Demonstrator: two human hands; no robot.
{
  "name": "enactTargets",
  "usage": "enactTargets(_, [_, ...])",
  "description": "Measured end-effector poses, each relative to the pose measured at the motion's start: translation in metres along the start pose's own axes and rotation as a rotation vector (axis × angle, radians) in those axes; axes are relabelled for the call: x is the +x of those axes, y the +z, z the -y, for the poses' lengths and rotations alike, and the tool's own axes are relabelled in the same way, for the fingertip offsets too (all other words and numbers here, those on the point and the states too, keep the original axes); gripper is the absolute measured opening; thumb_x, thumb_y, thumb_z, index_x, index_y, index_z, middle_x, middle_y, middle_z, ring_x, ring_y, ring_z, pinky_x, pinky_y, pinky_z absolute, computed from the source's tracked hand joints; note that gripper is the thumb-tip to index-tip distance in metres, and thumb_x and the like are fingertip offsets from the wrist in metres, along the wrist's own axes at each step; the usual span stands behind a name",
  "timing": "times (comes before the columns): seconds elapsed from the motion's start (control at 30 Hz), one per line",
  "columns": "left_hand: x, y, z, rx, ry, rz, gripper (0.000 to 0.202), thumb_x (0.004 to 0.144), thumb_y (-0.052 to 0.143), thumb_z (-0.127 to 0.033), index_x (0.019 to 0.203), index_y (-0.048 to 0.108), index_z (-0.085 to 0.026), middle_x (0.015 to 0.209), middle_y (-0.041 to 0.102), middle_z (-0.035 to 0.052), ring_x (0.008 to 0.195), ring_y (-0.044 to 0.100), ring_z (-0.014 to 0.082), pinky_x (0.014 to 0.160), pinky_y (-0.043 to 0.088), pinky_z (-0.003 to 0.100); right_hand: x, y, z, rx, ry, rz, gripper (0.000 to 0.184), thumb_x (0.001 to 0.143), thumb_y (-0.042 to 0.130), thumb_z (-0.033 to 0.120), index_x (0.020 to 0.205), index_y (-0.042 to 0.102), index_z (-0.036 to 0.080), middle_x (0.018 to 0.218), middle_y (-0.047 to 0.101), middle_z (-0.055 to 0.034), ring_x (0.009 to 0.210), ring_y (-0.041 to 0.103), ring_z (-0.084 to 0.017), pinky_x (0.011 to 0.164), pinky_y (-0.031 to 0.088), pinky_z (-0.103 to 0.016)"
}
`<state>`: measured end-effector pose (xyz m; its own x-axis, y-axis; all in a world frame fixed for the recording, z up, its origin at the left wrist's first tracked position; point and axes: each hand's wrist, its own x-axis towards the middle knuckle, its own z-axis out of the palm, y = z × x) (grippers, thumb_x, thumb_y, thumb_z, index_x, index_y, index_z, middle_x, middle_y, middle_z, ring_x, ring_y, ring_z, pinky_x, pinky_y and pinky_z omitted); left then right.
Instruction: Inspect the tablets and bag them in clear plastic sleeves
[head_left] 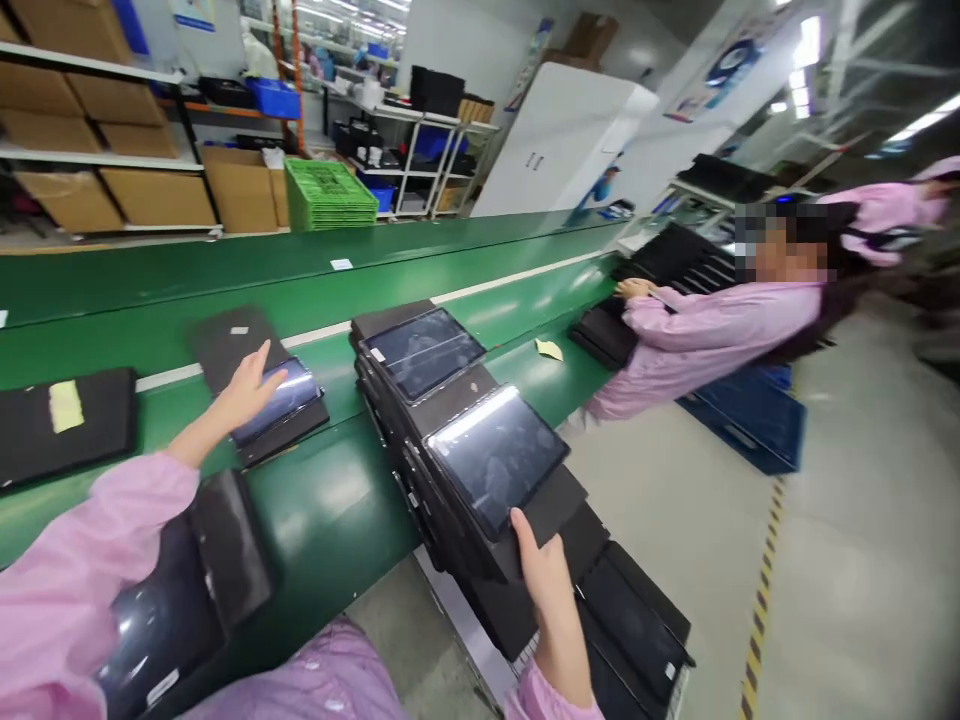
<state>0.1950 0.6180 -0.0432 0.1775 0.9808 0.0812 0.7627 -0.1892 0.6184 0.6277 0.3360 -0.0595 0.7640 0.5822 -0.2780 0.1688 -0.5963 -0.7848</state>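
Observation:
My left hand (241,398), fingers stretched and apart, is over a glossy tablet screen (289,400) on a black foam tray (232,345) on the green conveyor. Whether the fingertips press on the screen I cannot tell. My right hand (546,578) grips the near corner of another tablet (499,455); the thumb lies at its edge and the other fingers are largely hidden. That tablet rests on the top of a tall stack of black foam trays (442,500). Beside it on the stack lies a second tablet (426,350).
At the left edge sits a black foam tray (97,425) with a yellow note. Below my left arm lies another tablet (161,620). A co-worker in a pink smock (727,325) handles black trays (667,265) farther along. A blue bin (750,420) stands on the floor.

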Motion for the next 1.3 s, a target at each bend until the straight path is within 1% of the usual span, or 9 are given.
enactTargets(0.1, [-0.099, -0.051, 0.064, 0.03, -0.143, -0.151, 0.082, 0.092, 0.034, -0.064, 0.156, 0.028, -0.014, 0.151, 0.043, 0.0198, 0.14, 0.043, 0.0326, 0.118, 0.033, 0.052, -0.012, -0.016, 0.025, -0.339, 0.037, -0.072, 0.093, 0.067, 0.062, 0.076, 0.126, 0.054, 0.005, 0.117, 0.062, -0.0302, 0.119, 0.057, -0.049, 0.101, 0.046, -0.062])
enactTargets(0.2, [-0.213, -0.087, 0.116, 0.105, -0.399, -0.329, 0.077, 0.093, 0.036, -0.059, 0.151, 0.036, -0.009, 0.141, 0.052, 0.0218, 0.134, 0.049, 0.0344, 0.114, 0.038, 0.053, -0.029, -0.014, 0.066, -0.47, -0.195, -0.328, 0.104, 0.072, 0.063, 0.07, 0.143, 0.04, -0.002, 0.125, 0.053, -0.0381, 0.127, 0.047, -0.057, 0.099, 0.041, -0.071])
enactTargets(0.27, [-0.288, -0.096, 0.136, 0.211, -0.529, -0.425, 0.071, 0.093, 0.037, -0.056, 0.146, 0.044, -0.01, 0.136, 0.057, 0.021, 0.131, 0.052, 0.0354, 0.113, 0.039, 0.055, -0.041, 0.011, 0.092, -0.331, -0.378, -0.329, 0.099, 0.073, 0.067, 0.06, 0.148, 0.037, 0.002, 0.131, 0.051, -0.0348, 0.121, 0.055, -0.05, 0.097, 0.047, -0.065])
enactTargets(0.4, [-0.411, -0.084, 0.143, 0.42, -0.592, -0.524, 0.06, 0.094, 0.04, -0.051, 0.133, 0.057, -0.008, 0.129, 0.061, 0.0223, 0.126, 0.055, 0.0363, 0.111, 0.041, 0.053, -0.088, 0.125, 0.119, -0.063, -0.701, 0.094, 0.091, 0.077, 0.066, 0.051, 0.151, 0.036, 0.008, 0.137, 0.05, -0.0261, 0.106, 0.065, -0.035, 0.088, 0.056, -0.051])
enactTargets(0.57, [-0.508, -0.048, 0.136, 0.492, -0.496, -0.451, 0.04, 0.096, 0.048, -0.035, 0.129, 0.062, -0.016, 0.128, 0.063, 0.0193, 0.118, 0.061, 0.0323, 0.1, 0.051, 0.048, -0.218, 0.292, 0.115, -0.19, -1.095, 0.878, 0.047, 0.091, 0.053, 0.037, 0.128, 0.061, 0.01, 0.123, 0.063, -0.0205, 0.113, 0.062, -0.03, 0.101, 0.05, -0.049])
enactTargets(0.73, [-0.543, -0.031, 0.137, 0.577, -0.418, -0.377, 0.042, 0.095, 0.054, -0.029, 0.136, 0.058, -0.021, 0.139, 0.06, 0.0178, 0.125, 0.059, 0.033, 0.102, 0.048, 0.051, -0.346, 0.409, 0.128, -0.344, -1.317, 1.17, 0.039, 0.093, 0.059, 0.024, 0.128, 0.063, 0.01, 0.13, 0.062, -0.0179, 0.124, 0.057, -0.027, 0.111, 0.042, -0.041])
enactTargets(0.9, [-0.541, -0.05, 0.153, 0.527, -0.397, -0.365, 0.032, 0.097, 0.055, -0.028, 0.127, 0.066, -0.025, 0.127, 0.068, 0.013, 0.114, 0.066, 0.0284, 0.097, 0.048, 0.046, -0.388, 0.476, 0.137, -0.482, -1.321, 1.261, 0.024, 0.09, 0.067, 0.022, 0.112, 0.071, 0.012, 0.115, 0.07, -0.0165, 0.108, 0.066, -0.029, 0.101, 0.048, -0.044])
enactTargets(1.07, [-0.538, -0.083, 0.182, 0.432, -0.372, -0.28, 0.03, 0.093, 0.063, -0.035, 0.12, 0.071, -0.024, 0.119, 0.072, 0.0114, 0.108, 0.068, 0.0269, 0.094, 0.047, 0.043, -0.385, 0.481, 0.126, -0.473, -1.3, 1.232, 0.028, 0.092, 0.065, 0.023, 0.117, 0.07, 0.013, 0.114, 0.069, -0.0146, 0.108, 0.064, -0.028, 0.101, 0.048, -0.043])
enactTargets(1.3, [-0.524, -0.117, 0.217, 0.297, 0.03, -0.095, 0.021, 0.094, 0.063, -0.036, 0.107, 0.074, -0.023, 0.099, 0.077, 0.0039, 0.095, 0.07, 0.0186, 0.088, 0.05, 0.033, -0.367, 0.431, 0.103, -0.245, -1.294, 1.085, 0.03, 0.093, 0.055, 0.025, 0.12, 0.067, 0.016, 0.119, 0.065, -0.0138, 0.114, 0.059, -0.027, 0.105, 0.045, -0.045])
